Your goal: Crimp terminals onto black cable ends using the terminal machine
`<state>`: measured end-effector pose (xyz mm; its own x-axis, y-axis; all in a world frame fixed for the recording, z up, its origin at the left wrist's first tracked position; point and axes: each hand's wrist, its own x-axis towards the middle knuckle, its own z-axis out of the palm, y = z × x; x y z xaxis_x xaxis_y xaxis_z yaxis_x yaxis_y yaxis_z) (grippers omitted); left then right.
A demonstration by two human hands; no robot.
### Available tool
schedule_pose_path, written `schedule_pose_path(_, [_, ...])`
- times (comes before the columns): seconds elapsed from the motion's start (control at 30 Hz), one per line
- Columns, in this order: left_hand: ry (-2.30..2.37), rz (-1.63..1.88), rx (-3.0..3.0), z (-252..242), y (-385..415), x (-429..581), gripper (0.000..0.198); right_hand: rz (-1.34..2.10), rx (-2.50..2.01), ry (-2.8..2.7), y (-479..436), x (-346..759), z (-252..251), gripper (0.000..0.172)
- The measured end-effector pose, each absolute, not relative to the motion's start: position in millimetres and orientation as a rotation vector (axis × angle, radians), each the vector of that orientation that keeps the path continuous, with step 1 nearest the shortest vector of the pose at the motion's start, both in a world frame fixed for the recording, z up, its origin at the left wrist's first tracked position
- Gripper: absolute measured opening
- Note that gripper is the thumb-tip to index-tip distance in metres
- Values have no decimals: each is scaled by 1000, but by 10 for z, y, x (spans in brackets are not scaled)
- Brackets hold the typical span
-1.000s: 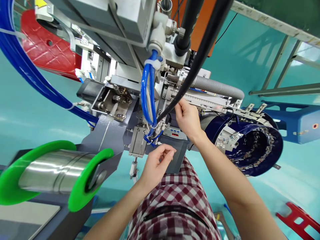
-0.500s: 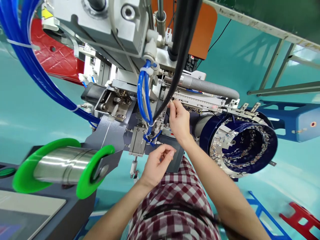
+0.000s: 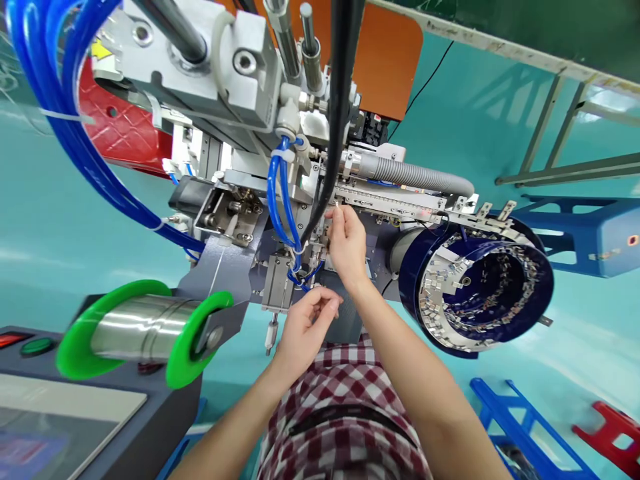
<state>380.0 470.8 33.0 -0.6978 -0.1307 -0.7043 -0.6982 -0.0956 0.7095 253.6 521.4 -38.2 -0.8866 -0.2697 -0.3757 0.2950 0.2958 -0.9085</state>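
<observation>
My right hand [image 3: 346, 243] reaches up into the grey machine head [image 3: 235, 87], fingers pinched on a small pale part at the left end of the metal feed rail [image 3: 390, 199]. Below it, my left hand [image 3: 306, 322] is curled in a pinch close to thin wires under a small metal block [image 3: 277, 285]; what it holds is too small to name. Blue air hoses [image 3: 280, 200] and a black cable [image 3: 335, 120] hang just left of my right hand.
A dark blue bowl feeder [image 3: 543, 280] full of small metal clips sits to the right. A green-flanged spool of metal strip [image 3: 143, 327] stands at left above a grey control panel [image 3: 70, 400]. Blue and red stools lie on the teal floor.
My right hand has slid left along the feed rail toward the black cable. My left hand has stayed pinched in about the same place. The view has shifted slightly.
</observation>
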Motion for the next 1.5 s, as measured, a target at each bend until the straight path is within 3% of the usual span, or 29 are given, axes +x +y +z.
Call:
schedule_pose_path(0.2, [1848, 1850, -864, 324, 4743, 3742, 20, -1707, -27, 2009, 5589, 2302, -330, 24])
schedule_pose_path(0.33, [2248, 1725, -786, 229, 4734, 3444, 15, -1705, -52, 2038, 5690, 2227, -310, 27])
schedule_pose_path(0.47, [2635, 1234, -766, 91, 4693, 2891, 15, -1818, 21, 2020, 5744, 2313, -218, 25])
schedule_pose_path(0.63, [2684, 538, -853, -4, 4672, 2355, 29, -1859, 82, 1858, 5921, 2506, -100, 26])
schedule_pose_path(0.77, [2584, 227, -746, -7, 4704, 2206, 29, -1819, 111, 1807, 6137, 2656, -23, 26])
schedule_pose_path(1.13, [2605, -112, -560, -2, 4818, 2237, 37, -1776, 139, 1755, 6682, 2833, 174, 25])
schedule_pose_path(1.5, [2622, -152, -527, -20, 4794, 2256, 32, -1778, 103, 1751, 6909, 2880, 272, 26])
